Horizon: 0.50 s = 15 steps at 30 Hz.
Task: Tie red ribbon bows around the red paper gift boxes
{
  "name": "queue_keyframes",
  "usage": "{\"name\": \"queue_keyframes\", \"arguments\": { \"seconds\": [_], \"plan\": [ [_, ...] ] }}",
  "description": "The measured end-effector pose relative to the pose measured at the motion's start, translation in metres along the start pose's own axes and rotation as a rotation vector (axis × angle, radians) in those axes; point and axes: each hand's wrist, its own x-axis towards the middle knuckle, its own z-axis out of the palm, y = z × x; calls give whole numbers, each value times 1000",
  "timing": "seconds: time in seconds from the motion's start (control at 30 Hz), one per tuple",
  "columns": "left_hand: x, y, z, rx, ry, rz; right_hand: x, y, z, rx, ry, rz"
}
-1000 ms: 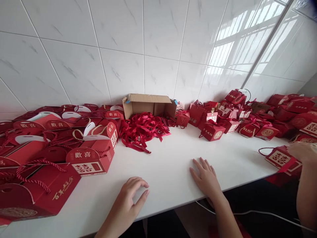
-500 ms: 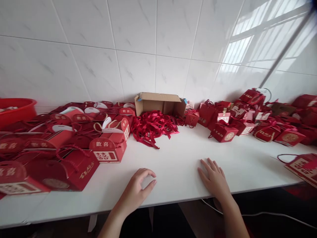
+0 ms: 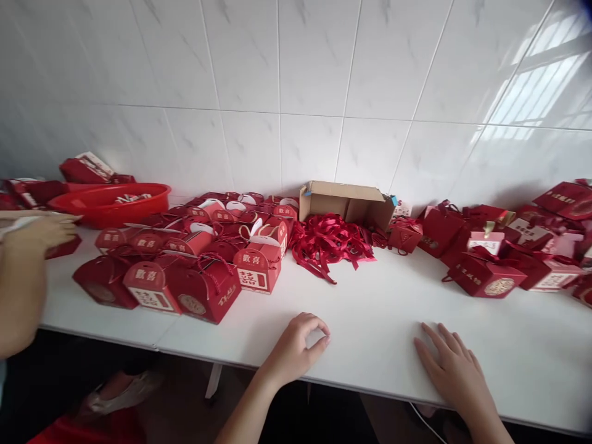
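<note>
Leftward my view swung, revealing a red basin [image 3: 108,203]; my left hand [image 3: 298,345] rested curled, empty, my right hand [image 3: 456,370] flat, spread, on the table [image 3: 379,308] near ribbons [image 3: 330,243].

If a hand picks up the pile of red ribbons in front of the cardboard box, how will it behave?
Probably floppy: the ribbons lie in loose curls. They look tangled, so several would likely lift together. They seem thin, so probably light.
</note>
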Motion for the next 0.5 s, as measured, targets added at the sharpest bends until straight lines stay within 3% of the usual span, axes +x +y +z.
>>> {"name": "queue_keyframes", "arguments": {
  "seconds": [0.13,0.23,0.3,0.37,0.4,0.47,0.5],
  "plan": [
    [-8,11,5,9,63,26,3,5,3,15,22,3],
    [-17,26,-18,19,195,104,5,6,3,12,37,15],
    [-17,35,-63,136,401,300,6,6,2,6,43,12],
    [-9,37,-131,337,634,263,6,6,1,5,45,12],
    [-2,35,-168,453,758,160,5,6,1,6,45,9],
    [13,29,-240,810,764,-184,4,7,3,10,53,4],
    [20,25,-269,1022,684,-352,4,9,5,12,62,-1]
  ]
}}
